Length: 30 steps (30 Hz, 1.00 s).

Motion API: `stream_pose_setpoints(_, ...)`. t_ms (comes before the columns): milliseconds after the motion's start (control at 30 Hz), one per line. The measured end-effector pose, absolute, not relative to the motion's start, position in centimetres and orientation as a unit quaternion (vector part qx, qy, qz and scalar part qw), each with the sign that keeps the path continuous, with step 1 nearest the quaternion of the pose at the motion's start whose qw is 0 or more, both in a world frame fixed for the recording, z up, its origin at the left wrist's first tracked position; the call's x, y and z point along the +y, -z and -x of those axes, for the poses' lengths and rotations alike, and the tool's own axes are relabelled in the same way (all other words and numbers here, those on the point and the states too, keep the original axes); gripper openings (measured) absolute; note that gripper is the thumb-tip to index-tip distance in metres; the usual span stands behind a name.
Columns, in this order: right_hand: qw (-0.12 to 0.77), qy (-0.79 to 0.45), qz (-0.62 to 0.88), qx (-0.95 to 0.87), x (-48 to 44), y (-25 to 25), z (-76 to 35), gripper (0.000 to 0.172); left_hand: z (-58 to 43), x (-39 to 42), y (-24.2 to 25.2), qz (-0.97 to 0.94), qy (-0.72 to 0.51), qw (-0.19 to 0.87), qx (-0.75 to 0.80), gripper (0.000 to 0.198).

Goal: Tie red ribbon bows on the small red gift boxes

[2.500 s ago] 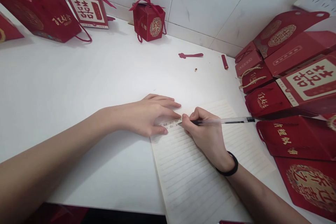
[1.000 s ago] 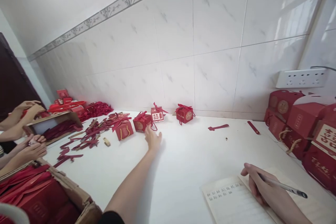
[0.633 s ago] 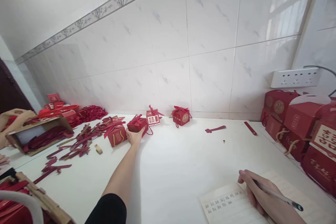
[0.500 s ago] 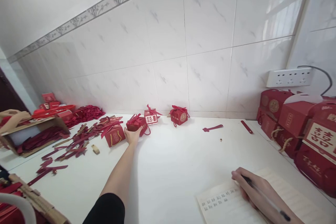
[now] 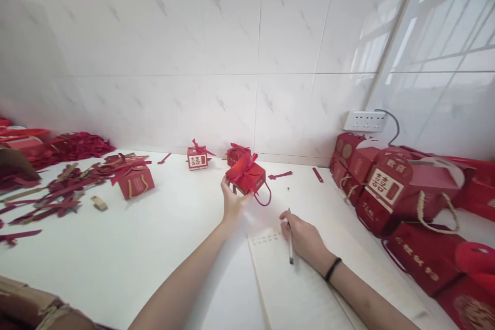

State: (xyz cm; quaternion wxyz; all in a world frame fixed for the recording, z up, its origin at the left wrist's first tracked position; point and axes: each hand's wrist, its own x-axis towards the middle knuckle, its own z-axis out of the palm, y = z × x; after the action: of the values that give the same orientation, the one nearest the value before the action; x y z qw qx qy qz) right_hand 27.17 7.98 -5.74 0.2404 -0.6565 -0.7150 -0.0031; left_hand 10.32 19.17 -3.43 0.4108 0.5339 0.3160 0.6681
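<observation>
My left hand (image 5: 234,203) grips a red gift box (image 5: 251,178) with a ribbon bow on top and a cord loop hanging at its right side. The box is held over the white table, in front of another red box (image 5: 236,153) that it partly hides. In my right hand (image 5: 305,234) is a pen (image 5: 290,247), pinched between the fingers above an open notebook (image 5: 286,289). Rows of small handwritten marks run along the notebook's top left. A small box with a white double-happiness label (image 5: 198,159) stands to the left by the wall.
At right, red gift boxes (image 5: 386,185) are stacked below a white power strip (image 5: 364,121). A red box with yellow cord (image 5: 136,183) stands left, beside a heap of dark red ribbon strips (image 5: 58,191). A cardboard edge (image 5: 34,299) is at bottom left.
My left hand has lifted the bowed red box and carried it rightward from beside the yellow-corded box. The view has turned to the right. My right hand still holds the pen over the notebook.
</observation>
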Motion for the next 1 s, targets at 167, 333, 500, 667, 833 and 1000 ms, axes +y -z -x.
stream_pose_setpoints(167, 0.302, 0.028, 0.644, -0.702, 8.1, 5.3, -30.5, 0.036, -11.0, 15.6, 3.2, -0.664, -0.561, 0.435, 0.234, 0.085)
stream_pose_setpoints(333, 0.358, 0.091, 0.659, -0.655, 7.1, 3.8, -33.6, 0.041, -9.9, 14.8, 3.2, -0.78, -0.451, 0.399, 0.171, 0.096)
stream_pose_setpoints(500, 0.564, -0.151, 0.582, -0.566, 6.5, 1.1, -32.2, 0.031, -9.9, 14.9, 2.9, -0.84, -0.353, 0.389, 0.137, 0.093)
stream_pose_setpoints(667, 0.615, -0.267, 0.504, -0.544, 6.1, 0.4, -29.9, 0.033, -8.8, 15.2, 1.8, -0.86, -0.281, 0.398, 0.154, 0.097)
stream_pose_setpoints(833, 0.644, -0.31, 0.496, -0.494, 6.0, 0.3, -29.5, 0.036, -8.5, 15.3, 0.5, -0.811, -0.293, 0.486, 0.144, 0.077)
stream_pose_setpoints(1000, 0.636, -0.366, 0.474, -0.487, 5.8, 0.3, -28.6, 0.033, -10.4, 13.2, -0.2, -0.793, -0.433, 0.388, 0.181, 0.043)
